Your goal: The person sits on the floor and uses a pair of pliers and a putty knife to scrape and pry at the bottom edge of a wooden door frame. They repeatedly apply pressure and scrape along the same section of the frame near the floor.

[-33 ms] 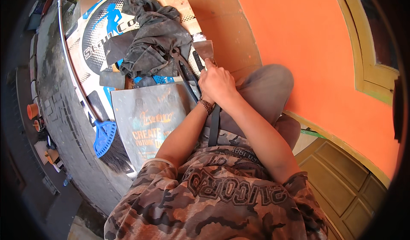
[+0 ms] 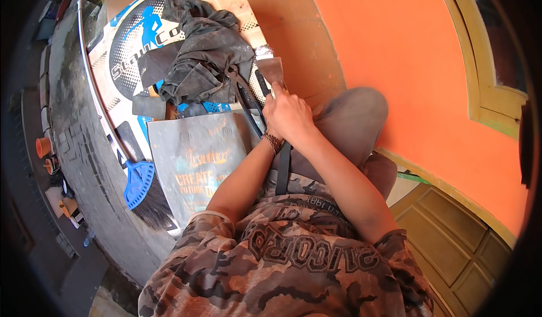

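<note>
My right hand is closed around the handle of a scraper, its index finger laid toward the wide metal blade. Beneath it, my left hand is mostly covered, with a beaded bracelet at the wrist; its fingers are hidden. A pair of long-handled pincers lies just left of both hands, its jaws against a crumpled dark cloth. The handle ends run down close to my left wrist. Under my left forearm lies a flat grey printed bag.
The cloth rests on a white, black and blue printed board. A broom with a blue head lies along its left edge. To the right rises an orange wall with a yellow window frame. A panelled brown door is at lower right.
The scraper blade and my right index finger have shifted very slightly toward me. The pincers, cloth and bag look the same.
</note>
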{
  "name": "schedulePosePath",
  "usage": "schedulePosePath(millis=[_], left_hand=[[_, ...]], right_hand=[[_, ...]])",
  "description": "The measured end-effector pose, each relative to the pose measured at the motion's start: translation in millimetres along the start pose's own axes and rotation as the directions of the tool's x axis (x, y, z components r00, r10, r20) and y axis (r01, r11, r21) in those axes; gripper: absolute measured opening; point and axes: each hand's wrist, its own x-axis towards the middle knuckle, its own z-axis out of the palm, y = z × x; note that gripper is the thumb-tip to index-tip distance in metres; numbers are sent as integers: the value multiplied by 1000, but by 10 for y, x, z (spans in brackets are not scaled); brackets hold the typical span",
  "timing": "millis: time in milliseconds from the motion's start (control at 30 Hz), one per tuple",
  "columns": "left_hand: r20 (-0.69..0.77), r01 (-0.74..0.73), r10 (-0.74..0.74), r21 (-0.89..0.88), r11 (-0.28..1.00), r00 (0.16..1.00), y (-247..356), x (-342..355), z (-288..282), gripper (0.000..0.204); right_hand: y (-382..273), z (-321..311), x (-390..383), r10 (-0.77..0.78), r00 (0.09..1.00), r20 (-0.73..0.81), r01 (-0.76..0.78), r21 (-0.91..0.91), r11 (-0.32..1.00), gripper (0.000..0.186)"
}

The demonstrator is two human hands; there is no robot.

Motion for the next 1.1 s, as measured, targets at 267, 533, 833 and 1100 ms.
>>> schedulePosePath(millis=[267, 533, 833, 1100], left_hand=[[218, 125, -35, -415, 901, 975, -127, -32, 95, 22], [13, 218, -228, -354, 910, 974, -214, 52, 94, 20], [-46, 243, -265, -268, 932, 963, -178, -8, 73, 18], [-105, 278, -268, 103, 955, 958, 115, 28, 10, 16]], right_hand=[[78, -26, -161, 17, 996, 85, -15, -22, 1000, 40], [-51, -88, -5, -7, 993, 120, 14, -56, 998, 22], [-10, -190, -150, -2, 980, 201, 0, 10, 1000, 29], [115, -143, -140, 30, 993, 112, -34, 31, 999, 32]])
